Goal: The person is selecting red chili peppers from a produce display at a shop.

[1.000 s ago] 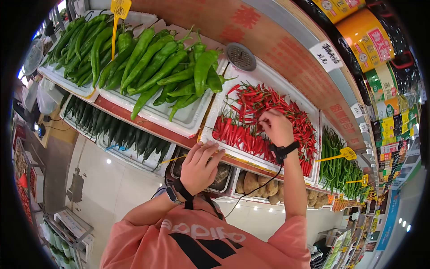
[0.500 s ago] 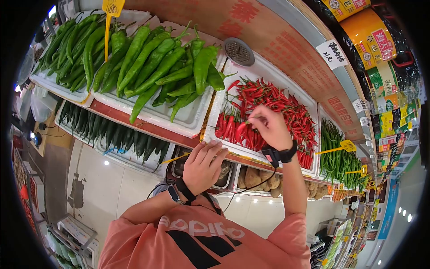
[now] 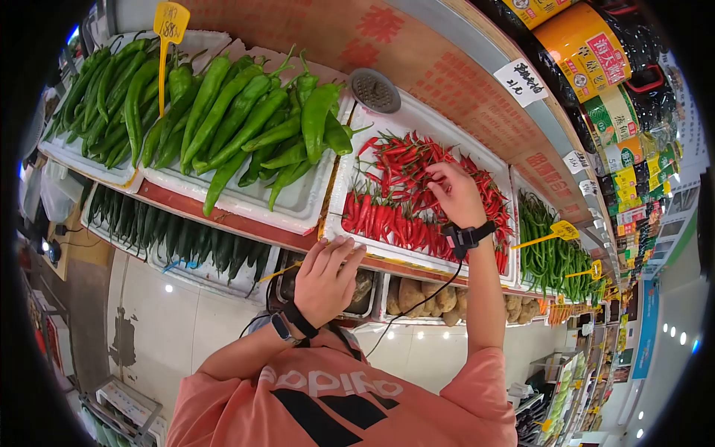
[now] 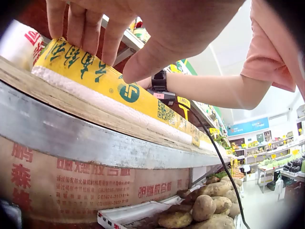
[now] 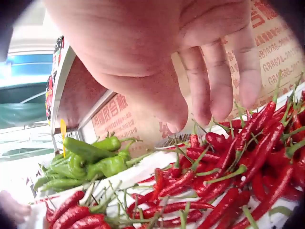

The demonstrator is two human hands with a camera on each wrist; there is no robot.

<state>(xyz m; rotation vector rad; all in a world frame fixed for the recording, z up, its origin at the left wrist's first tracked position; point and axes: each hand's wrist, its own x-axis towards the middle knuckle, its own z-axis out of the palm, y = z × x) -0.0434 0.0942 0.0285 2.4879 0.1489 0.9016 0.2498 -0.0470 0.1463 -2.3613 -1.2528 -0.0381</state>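
Note:
A white foam tray (image 3: 383,121) holds small red chili peppers. A loose heap of red chilies (image 3: 406,160) lies at its back, and chilies with stems pointing back are lined up in a front row (image 3: 380,217). My right hand (image 3: 460,200) hovers over the heap with relaxed fingers. In the right wrist view, its fingertips (image 5: 221,107) hang just above the chilies, thumb apart, nothing between them. My left hand (image 3: 325,281) rests on the tray's front edge, fingers straight. The left wrist view shows those fingers against the tray's yellow-labelled side (image 4: 143,100).
Large green peppers (image 3: 246,112) fill the trays to the left. Thin green chilies (image 3: 547,242) lie to the right. Dark cucumbers (image 3: 194,238) and potatoes (image 3: 424,298) sit on the lower shelf. A round grey drain-like disc (image 3: 375,91) stands at the tray's back corner. A black cable (image 4: 224,167) hangs from the right wrist.
Half a second ago my right hand pinched a red chili at the front row; now it has let go and moved back over the heap. My left hand stays on the tray edge.

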